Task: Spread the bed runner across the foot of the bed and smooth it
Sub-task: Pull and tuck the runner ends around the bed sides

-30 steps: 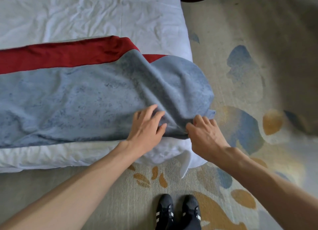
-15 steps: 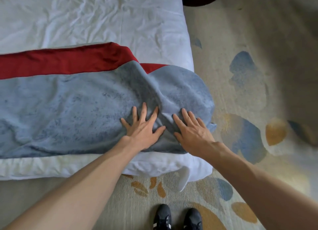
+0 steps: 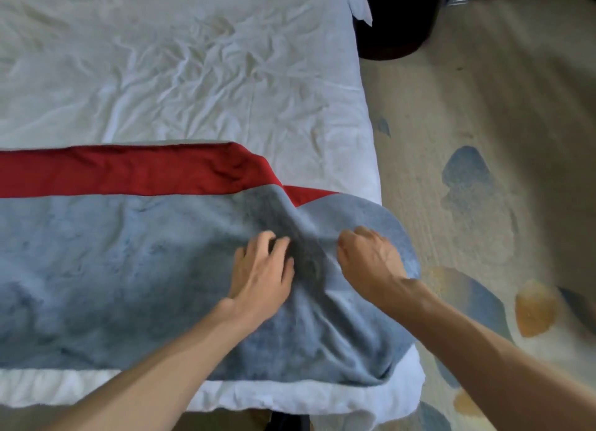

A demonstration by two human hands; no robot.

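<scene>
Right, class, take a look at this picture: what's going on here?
A person stands at the foot of a bed, working on a blue-grey and red bed runner. The right hand has its fingers curled into the cloth near the bed's right corner. The left hand lies on the runner beside it, fingers bent, grip unclear. The runner lies across the bed, but a raised fold runs between the hands, so it is not yet smooth.

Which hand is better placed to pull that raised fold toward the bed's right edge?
Right hand: it grips the runner beside the fold, nearer that edge. The left hand lies on the runner inboard, probably better as an anchor.
</scene>
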